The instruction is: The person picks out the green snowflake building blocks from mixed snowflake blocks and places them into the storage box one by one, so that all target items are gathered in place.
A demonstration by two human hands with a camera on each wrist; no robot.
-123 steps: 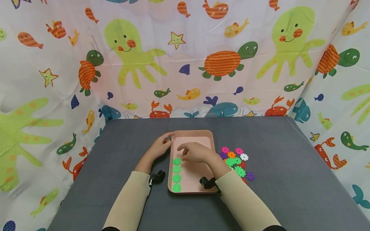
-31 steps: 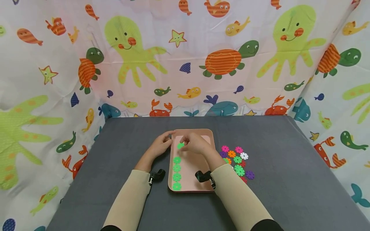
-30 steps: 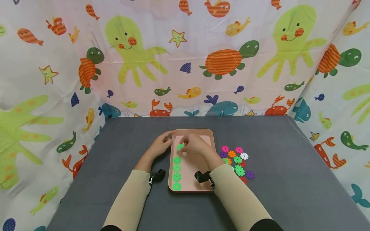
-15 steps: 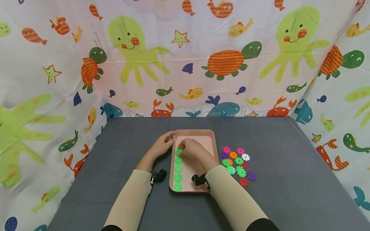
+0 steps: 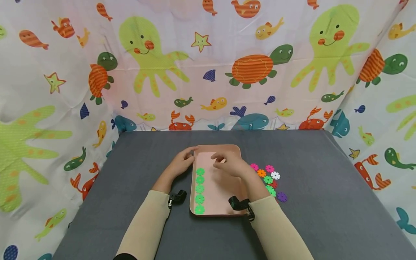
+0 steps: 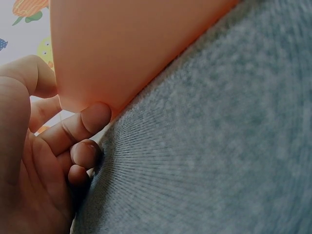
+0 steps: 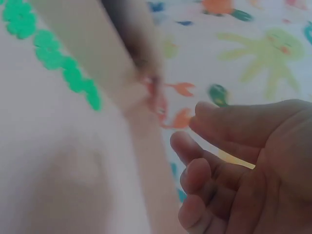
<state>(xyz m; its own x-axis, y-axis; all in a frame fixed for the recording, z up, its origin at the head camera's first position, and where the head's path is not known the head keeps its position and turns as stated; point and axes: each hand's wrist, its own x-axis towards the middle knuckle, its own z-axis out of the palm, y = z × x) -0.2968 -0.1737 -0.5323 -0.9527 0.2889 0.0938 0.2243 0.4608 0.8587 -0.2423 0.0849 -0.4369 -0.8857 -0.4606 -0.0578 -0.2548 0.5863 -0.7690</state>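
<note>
A pink rectangular tray [image 5: 219, 213] lies on the grey table. Inside along its left side, several green notched plastic discs [image 5: 199, 189] form a column running front to back; part of that row also shows in the right wrist view. My left hand [image 5: 180, 164] holds the tray's far left corner, fingertips against its outer wall [image 6: 122, 53] and rim. Over the tray's right half hovers my right hand [image 5: 232, 164], fingers loosely curled and holding nothing, as the right wrist view [image 7: 243, 170] shows. It hides part of the tray's right rim.
Right of the tray is a loose pile of notched discs: pink [image 5: 269, 168], orange [image 5: 261, 173], white [image 5: 275, 175], green [image 5: 268, 180], red and purple [image 5: 281, 196]. My right forearm covers part of it. A sea-animal curtain [image 5: 208, 72] hangs behind and beside the table.
My right hand brought a green disc toward the row, set it at the far end, let it go and moved back to the right. The left hand stays at the tray's corner.
</note>
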